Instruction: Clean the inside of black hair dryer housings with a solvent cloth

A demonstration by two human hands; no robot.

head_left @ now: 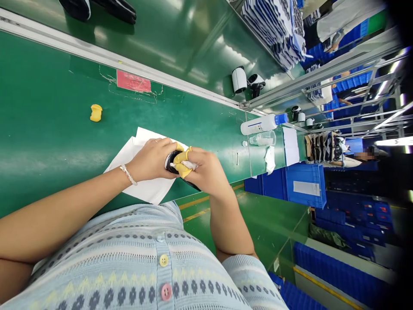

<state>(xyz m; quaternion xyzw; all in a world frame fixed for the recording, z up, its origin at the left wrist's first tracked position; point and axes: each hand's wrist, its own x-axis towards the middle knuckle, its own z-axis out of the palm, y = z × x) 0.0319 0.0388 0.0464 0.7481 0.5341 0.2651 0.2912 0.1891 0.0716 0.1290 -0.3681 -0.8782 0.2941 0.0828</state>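
My left hand [155,158] is closed around a glossy black rounded part [171,162], whose exact kind I cannot make out; much of it is hidden by my fingers. My right hand [208,170] wears yellow finger cots [183,156] on some fingertips. It pinches a small white wipe [190,165] against the black part. Both hands are together over white paper sheets [151,189] at the front edge of the green table. A loose yellow finger cot [96,113] lies on the table farther to the left.
A white bottle with a blue cap [261,124], a clear container [263,138] and a crumpled white wipe [269,160] are on the right. Blue crates [303,185] stand beyond the table's end. Black-and-white parts [239,80] sit on the shelf behind a metal rail.
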